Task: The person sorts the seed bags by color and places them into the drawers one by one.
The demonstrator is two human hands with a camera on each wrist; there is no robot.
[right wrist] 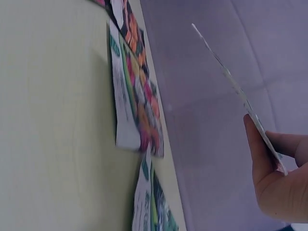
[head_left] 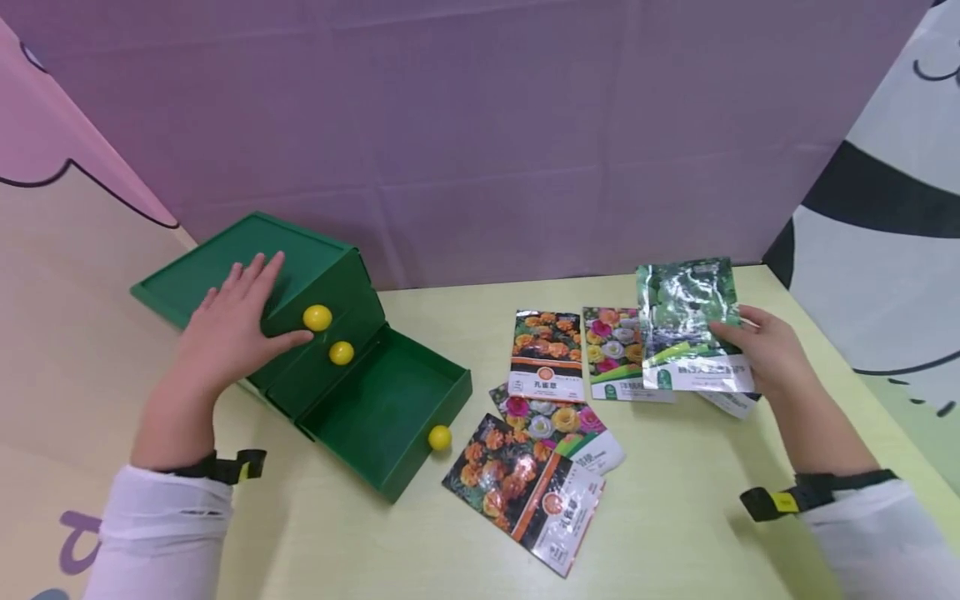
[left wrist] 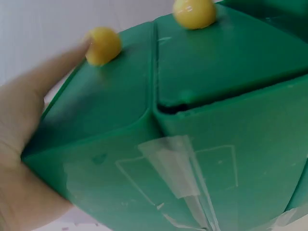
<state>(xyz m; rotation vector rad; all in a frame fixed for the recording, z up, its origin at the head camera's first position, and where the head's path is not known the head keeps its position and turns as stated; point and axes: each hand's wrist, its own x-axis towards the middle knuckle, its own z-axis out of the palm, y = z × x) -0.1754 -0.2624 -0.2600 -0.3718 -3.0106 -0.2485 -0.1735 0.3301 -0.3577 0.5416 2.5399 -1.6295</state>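
while left hand [head_left: 228, 329] splays, right hand [head_left: 768, 350] pinches packet [head_left: 681, 308] (lengthwise outward, white end [head_left: 705, 375] nearest).

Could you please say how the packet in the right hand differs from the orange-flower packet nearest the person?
The green packet is held up by the right hand; the orange-flower packet lies partly over another packet. The green packet pictures greenery; the orange-flower packet, orange blooms. Both have a white lower band with printing.

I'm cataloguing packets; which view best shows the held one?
The head view: there the held packet shows its printed front. The right wrist view shows it nearly edge-on; the left wrist view doesn't show it.
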